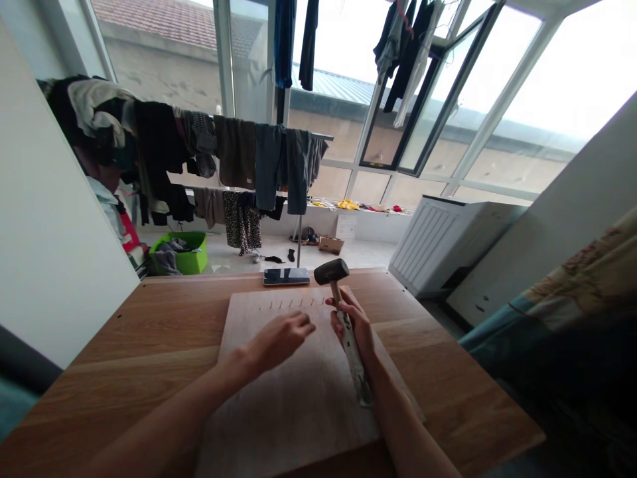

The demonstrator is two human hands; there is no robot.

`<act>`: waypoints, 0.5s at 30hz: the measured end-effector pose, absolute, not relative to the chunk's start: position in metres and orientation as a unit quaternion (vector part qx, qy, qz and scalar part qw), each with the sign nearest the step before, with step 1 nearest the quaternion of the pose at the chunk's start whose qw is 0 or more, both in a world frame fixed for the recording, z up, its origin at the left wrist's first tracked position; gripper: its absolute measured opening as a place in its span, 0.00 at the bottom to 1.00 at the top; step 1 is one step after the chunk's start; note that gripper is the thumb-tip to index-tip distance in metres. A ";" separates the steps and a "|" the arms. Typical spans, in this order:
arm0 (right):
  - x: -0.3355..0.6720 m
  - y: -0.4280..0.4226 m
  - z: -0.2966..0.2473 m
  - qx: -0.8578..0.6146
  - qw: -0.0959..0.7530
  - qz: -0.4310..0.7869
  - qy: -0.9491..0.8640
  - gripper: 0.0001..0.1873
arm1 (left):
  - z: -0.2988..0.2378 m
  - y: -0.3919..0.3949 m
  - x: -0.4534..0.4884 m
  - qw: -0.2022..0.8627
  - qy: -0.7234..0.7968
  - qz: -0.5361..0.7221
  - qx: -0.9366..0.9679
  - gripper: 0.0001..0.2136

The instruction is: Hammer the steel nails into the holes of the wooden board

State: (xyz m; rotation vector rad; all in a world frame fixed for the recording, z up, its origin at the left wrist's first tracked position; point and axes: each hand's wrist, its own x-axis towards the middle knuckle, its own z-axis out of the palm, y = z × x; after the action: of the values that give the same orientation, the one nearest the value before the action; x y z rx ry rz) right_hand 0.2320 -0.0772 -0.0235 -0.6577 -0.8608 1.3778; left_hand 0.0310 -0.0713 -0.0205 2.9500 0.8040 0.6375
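Note:
My right hand (354, 325) is wrapped round the handle of a hammer (332, 272); its black head is raised above the far edge of a pale wooden board (279, 398). A row of several small nails (291, 304) stands in the board near that far edge. My left hand (284, 334) hovers over the board just behind the nails, fingers curled together and pointing at the row; whether it pinches a nail I cannot tell.
The board lies on a brown wooden table (124, 345). A phone (286, 276) lies flat at the table's far edge. Beyond are a rack of hanging clothes (233, 166), a green basket (182, 252), a white cabinet (448, 239) and big windows.

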 end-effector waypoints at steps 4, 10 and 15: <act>0.228 -0.075 -0.028 -0.299 0.636 0.600 -0.383 0.22 | -0.034 -0.031 -0.036 0.156 0.386 0.385 0.824 0.08; 0.224 -0.079 -0.030 -0.302 0.619 0.603 -0.403 0.24 | -0.059 -0.010 -0.071 0.295 0.454 0.427 0.724 0.12; 0.213 -0.083 -0.032 -0.318 0.613 0.589 -0.419 0.24 | -0.062 -0.015 -0.068 0.280 0.442 0.454 0.721 0.12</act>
State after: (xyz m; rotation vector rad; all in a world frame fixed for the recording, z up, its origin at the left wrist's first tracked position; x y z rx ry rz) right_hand 0.2134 -0.0828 -0.0317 -0.7340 -0.9665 1.3577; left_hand -0.0676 -0.0151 -0.0624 1.9342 1.1852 1.2165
